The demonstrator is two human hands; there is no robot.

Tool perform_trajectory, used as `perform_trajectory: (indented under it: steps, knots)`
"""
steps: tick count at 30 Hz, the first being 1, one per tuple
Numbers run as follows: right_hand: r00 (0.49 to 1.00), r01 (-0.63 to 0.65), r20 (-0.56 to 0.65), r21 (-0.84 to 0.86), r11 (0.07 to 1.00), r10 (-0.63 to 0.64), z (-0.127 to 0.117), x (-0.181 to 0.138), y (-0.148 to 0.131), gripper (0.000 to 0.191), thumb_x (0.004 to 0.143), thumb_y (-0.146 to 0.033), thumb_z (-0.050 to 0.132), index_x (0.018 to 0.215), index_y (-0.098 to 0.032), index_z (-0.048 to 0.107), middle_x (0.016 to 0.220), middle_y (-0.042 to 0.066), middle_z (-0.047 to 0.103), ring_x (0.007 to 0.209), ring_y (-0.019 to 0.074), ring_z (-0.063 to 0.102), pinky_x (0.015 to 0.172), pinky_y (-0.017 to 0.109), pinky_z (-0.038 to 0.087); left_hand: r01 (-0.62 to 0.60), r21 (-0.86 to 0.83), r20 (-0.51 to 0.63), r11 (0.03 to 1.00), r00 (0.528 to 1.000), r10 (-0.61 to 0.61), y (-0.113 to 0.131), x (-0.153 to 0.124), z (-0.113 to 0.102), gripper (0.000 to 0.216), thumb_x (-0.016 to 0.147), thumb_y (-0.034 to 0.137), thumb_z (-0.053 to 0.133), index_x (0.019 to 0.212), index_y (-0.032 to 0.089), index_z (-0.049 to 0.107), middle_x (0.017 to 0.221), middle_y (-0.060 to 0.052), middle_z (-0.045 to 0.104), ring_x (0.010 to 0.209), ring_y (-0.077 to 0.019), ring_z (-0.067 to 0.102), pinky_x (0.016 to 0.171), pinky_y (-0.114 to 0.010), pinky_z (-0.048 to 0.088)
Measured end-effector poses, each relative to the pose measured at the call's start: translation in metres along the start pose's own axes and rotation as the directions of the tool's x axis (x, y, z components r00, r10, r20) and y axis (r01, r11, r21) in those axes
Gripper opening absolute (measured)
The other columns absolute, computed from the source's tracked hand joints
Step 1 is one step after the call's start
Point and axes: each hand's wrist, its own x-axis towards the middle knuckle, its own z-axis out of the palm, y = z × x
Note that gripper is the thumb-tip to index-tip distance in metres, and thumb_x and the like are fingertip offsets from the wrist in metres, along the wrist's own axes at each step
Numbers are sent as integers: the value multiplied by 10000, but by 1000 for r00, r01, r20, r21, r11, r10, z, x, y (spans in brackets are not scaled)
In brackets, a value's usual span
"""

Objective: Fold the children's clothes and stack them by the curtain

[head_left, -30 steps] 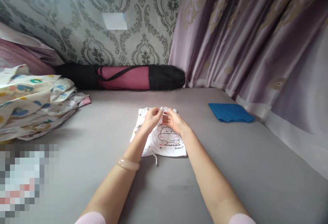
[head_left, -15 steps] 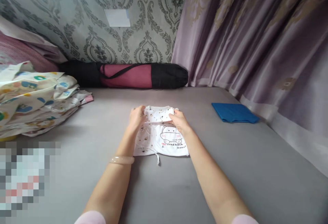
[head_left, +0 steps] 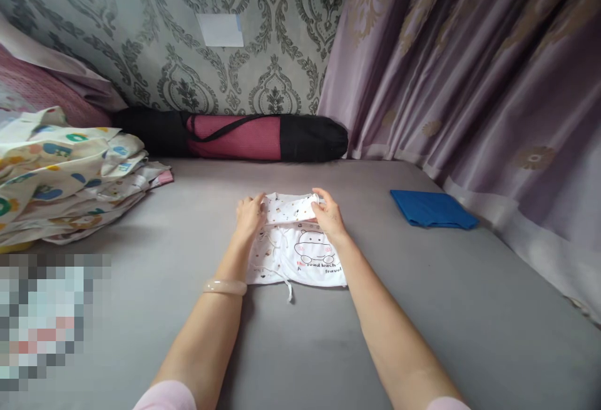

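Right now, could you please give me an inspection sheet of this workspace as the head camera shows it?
Surface: grey bed sheet, smooth.
Job's things: white printed garment lies flat with its top edge folded over; a tie string trails off its near hem.
Clutter: folded blue cloth to the right; stack of patterned fabric on the left.
Grips: left hand and right hand touch opposite ends of the folded edge; pinching or pressing cannot be told.
Cables: nothing seen.
Surroundings: rolled mat in a black bag along the patterned wall; mauve curtain on the right.
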Motion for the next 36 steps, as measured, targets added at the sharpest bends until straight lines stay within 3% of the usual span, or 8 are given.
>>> perform_trajectory:
  steps: [4,7,13,21,26,29,32,36]
  knots:
    - [1000,12,-12,-74,997,-13,-1,4,7,253,812,-225,522,963,-219,725,729,-20,657,702,144,630,690,285,579,15,-42,-41,999,999,-17,-4,5,6,385,884,221,412,1191,210,644,1096,-136,652,1074,-302,560,902,-387,415]
    - [1000,24,-11,-165,986,-26,-3,6,11,244,810,-202,512,843,-200,754,799,6,704,784,169,658,767,316,570,31,-56,-68,998,997,-35,-5,7,7,372,865,188,423,1166,193,641,1071,-128,666,1039,-280,581,883,-365,424]
    - [991,101,-21,-511,854,-130,-5,2,8,337,879,-135,468,1090,-183,728,1129,71,714,1111,204,627,1029,340,442,52,-55,-89,997,994,-57,-3,5,5,380,872,184,413,1195,203,612,1058,-124,674,1037,-282,581,865,-371,423]
    - [989,134,80,-838,529,-124,-2,-11,2,468,920,-93,337,1294,-132,615,1278,155,595,1164,246,561,985,315,433,57,95,-41,994,998,-53,3,-3,-1,382,925,299,380,1151,203,672,1067,-181,635,1042,-343,549,855,-431,414]
    - [985,141,93,-916,376,-142,0,-15,1,471,899,-80,333,1272,-106,619,1331,194,542,1161,295,538,981,378,411,62,186,26,981,997,-68,11,-8,-12,375,927,300,376,1133,202,674,1108,-201,603,1081,-373,526,856,-470,410]
    - [972,169,103,-932,319,-212,6,-15,3,518,885,-65,341,1374,-48,511,1520,221,351,1337,326,403,1084,441,311,1,208,42,978,999,-10,22,-12,-13,408,927,267,379,1249,155,604,1289,-240,543,1254,-400,445,979,-545,350]
    - [936,313,235,-895,317,-260,18,-16,2,549,926,-111,311,1467,-51,382,1591,185,243,1469,290,198,1171,471,158,-152,170,50,974,988,145,37,-16,-6,490,915,195,375,1388,108,467,1478,-240,410,1418,-380,288,1111,-564,221]
    - [871,492,453,-801,342,-193,33,-21,3,582,930,-161,307,1504,-65,326,1599,130,245,1496,241,125,1207,444,76,-266,111,112,958,961,254,48,-21,9,544,895,145,358,1432,66,394,1525,-231,360,1451,-349,257,1157,-508,197]
